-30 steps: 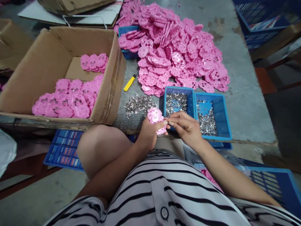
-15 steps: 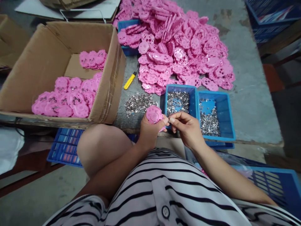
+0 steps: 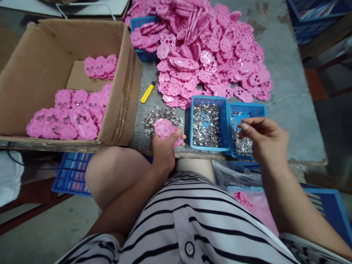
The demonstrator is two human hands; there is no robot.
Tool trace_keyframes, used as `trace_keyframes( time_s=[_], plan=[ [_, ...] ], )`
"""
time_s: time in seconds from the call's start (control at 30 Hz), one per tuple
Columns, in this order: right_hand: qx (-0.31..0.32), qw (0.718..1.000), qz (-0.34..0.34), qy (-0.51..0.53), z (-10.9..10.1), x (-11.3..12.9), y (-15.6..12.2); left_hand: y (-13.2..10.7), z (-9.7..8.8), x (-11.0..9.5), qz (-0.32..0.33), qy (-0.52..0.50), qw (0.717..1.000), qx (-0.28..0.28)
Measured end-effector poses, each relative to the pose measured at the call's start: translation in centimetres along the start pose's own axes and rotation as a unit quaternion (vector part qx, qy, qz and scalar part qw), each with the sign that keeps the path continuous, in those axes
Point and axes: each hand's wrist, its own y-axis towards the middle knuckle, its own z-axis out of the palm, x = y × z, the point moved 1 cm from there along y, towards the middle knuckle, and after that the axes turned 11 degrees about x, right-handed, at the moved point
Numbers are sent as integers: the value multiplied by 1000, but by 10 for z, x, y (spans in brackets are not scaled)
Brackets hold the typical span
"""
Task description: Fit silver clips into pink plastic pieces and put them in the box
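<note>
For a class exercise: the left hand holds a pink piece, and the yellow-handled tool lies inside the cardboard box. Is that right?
Not quite: the left hand does hold a pink piece, but the yellow-handled tool is not inside the cardboard box. The head view shows it lying on the table, between the box and the pink pile.

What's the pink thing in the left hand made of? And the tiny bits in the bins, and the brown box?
The pink thing: probably plastic, smooth and slightly shiny, with moulded-looking ridges.
The tiny bits: likely metal, because they glint silver.
The brown box: seemingly cardboard, dull tan with worn edges.
</note>
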Motion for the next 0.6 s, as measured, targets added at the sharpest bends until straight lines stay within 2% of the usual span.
trace_keyframes(
  time_s=[0.07, 0.1, 0.2, 0.27, 0.33, 0.4, 0.53, 0.6],
  plan=[
    [39, 983, 70, -164, -18, -13, 12, -1, 0, 1, -15, 1, 1000, 18],
    [85, 960, 93, -250, -21, -17, 17, -2, 1, 3, -22, 2, 999, 31],
    [195, 873, 99, -436, -13, -23, 25, -5, 3, 7, -43, 13, 997, 71],
    [210, 843, 85, -488, -4, -23, 26, -7, 3, 9, -58, 23, 994, 92],
    [194, 838, 71, -505, -1, -23, 27, -8, 1, 10, -74, 32, 991, 109],
    [163, 846, 48, -506, -5, -22, 24, -9, -1, 10, -87, 44, 988, 118],
    [79, 886, -46, -455, -16, -10, -2, -10, -1, 9, -123, 68, 980, 142],
    [78, 907, -114, -398, -14, -3, -28, -10, -1, 9, -138, 74, 976, 150]
  ],
)
